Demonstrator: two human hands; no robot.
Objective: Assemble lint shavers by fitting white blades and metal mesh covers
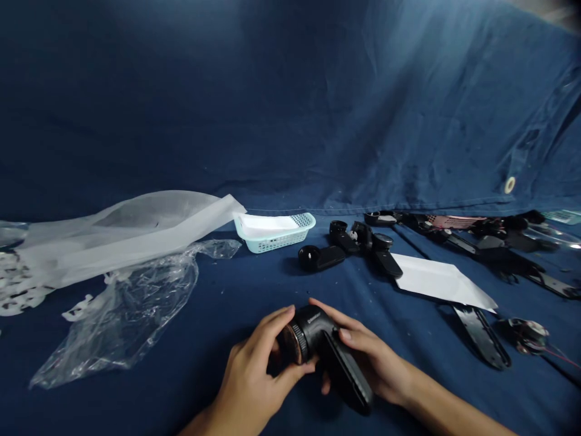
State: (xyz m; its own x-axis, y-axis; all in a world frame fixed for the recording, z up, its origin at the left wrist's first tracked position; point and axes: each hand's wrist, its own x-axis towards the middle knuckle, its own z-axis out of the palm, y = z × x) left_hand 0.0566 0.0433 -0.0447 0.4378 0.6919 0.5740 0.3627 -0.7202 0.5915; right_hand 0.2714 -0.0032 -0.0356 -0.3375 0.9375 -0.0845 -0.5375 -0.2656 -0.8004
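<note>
A black hand-held device (327, 354) with a round head and a flat handle lies low in the middle of the view, over the blue cloth. My left hand (254, 375) curls around its round front end, fingers and thumb pinching the ring there. My right hand (363, 354) wraps the body and handle from the right side. Both hands are closed on the same device.
Clear plastic bags (122, 297) and white wrapping (127, 230) lie at the left. A pale blue basket (276, 233) sits behind. Several similar black devices (358, 242) and parts (481, 333) lie at the right beside a white sheet (440, 281). Blue cloth hangs behind.
</note>
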